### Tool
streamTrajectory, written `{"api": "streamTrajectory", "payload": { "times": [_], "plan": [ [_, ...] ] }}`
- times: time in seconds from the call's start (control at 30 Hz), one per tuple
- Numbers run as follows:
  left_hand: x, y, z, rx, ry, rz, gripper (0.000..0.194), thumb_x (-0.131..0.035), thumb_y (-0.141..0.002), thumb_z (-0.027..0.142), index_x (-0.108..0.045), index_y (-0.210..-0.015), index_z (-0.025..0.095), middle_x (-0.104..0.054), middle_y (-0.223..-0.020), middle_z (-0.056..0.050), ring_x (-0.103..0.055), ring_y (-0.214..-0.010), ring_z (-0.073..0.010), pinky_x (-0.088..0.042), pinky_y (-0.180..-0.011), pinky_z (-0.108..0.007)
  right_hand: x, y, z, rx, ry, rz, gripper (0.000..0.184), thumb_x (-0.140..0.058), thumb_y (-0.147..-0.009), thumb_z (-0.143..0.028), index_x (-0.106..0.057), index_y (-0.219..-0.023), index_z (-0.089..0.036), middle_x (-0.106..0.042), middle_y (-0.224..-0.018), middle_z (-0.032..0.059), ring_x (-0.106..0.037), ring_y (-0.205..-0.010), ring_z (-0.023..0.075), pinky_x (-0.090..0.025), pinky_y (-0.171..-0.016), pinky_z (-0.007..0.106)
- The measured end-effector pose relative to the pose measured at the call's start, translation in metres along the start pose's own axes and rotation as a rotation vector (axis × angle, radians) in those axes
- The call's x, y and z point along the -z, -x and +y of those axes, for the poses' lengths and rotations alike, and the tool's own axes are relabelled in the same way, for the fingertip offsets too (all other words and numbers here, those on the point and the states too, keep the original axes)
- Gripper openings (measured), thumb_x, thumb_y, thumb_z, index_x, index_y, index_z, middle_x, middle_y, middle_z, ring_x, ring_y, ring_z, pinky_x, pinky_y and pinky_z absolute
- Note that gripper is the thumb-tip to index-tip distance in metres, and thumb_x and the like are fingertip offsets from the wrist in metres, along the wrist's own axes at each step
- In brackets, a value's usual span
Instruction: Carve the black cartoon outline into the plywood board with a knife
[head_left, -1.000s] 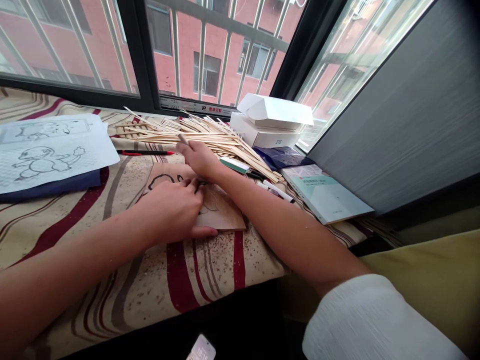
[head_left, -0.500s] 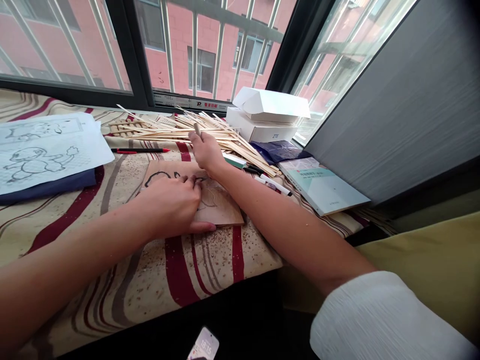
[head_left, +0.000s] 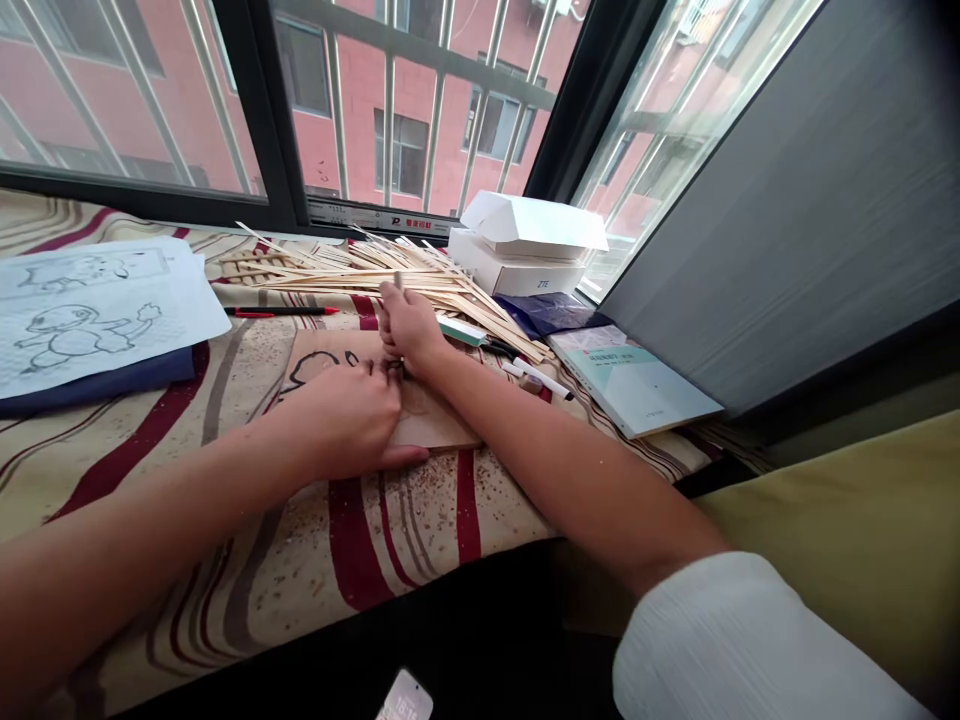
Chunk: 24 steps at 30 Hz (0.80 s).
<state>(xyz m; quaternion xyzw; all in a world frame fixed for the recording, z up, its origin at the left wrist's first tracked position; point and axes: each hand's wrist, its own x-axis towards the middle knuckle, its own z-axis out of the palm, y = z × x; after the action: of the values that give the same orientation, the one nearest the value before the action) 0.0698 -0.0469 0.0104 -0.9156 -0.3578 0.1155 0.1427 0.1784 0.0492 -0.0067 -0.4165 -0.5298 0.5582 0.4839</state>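
Observation:
A flat wooden board [head_left: 439, 428] with black curved outlines on it lies on the striped cloth [head_left: 409, 580]. My left hand [head_left: 349, 415] rests on the board with its thumb stretched along the near edge and its fingers over the middle. My right hand [head_left: 411, 328] is wrapped round a carving tool [head_left: 398, 280], whose pale handle end sticks out above the fist. The tool's lower end is hidden close to my left fingertips. Small wood shavings [head_left: 300, 545] are scattered over the cloth around the board.
Behind the board are thin wooden strips [head_left: 337, 268] and a white box [head_left: 525, 262]. To the right are a book [head_left: 637, 385] and a white marker [head_left: 544, 380]; to the left, drawings on paper [head_left: 90, 315] and a black-and-red pen [head_left: 281, 311]. A phone [head_left: 406, 695] shows below the cloth's edge.
My right hand has come down and nearer to my left fingertips, and the tool stands more upright. My left hand stays on the board. The view has shifted slightly.

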Motion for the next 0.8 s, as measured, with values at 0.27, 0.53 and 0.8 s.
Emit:
{"api": "streamTrajectory", "payload": {
  "times": [0.27,0.53,0.8],
  "plan": [
    [-0.006,0.002,0.000,0.058,0.069,0.025,0.101,-0.054,-0.092,0.081,-0.060,-0.145,-0.005,-0.055,-0.149,-0.038,-0.060,-0.135,-0.0493,-0.056,-0.100,-0.053,0.020,0.004,-0.018,0.198,-0.045,0.026,0.038,-0.051,-0.110,-0.039,-0.032,-0.080,-0.025,-0.030,-0.058,-0.0090,-0.024,-0.046,0.0074,-0.023,-0.041,0.021],
    [-0.012,0.009,-0.002,0.042,0.088,0.090,0.104,-0.052,-0.092,0.082,-0.054,-0.152,-0.002,-0.056,-0.150,-0.036,-0.059,-0.136,-0.0494,-0.054,-0.102,-0.055,0.019,-0.005,-0.006,0.232,0.030,-0.028,0.039,-0.054,-0.109,-0.037,-0.034,-0.078,-0.024,-0.033,-0.059,-0.0080,-0.027,-0.048,0.0071,-0.022,-0.040,0.019],
    [-0.009,0.009,-0.005,0.015,0.085,0.057,0.099,-0.050,-0.095,0.079,-0.056,-0.150,-0.003,-0.049,-0.158,-0.033,-0.052,-0.144,-0.0467,-0.051,-0.109,-0.053,0.013,0.002,-0.013,0.162,0.014,-0.169,0.042,-0.055,-0.108,-0.035,-0.035,-0.073,-0.024,-0.033,-0.055,-0.0087,-0.026,-0.047,0.0072,-0.024,-0.040,0.019]
  ]
}}
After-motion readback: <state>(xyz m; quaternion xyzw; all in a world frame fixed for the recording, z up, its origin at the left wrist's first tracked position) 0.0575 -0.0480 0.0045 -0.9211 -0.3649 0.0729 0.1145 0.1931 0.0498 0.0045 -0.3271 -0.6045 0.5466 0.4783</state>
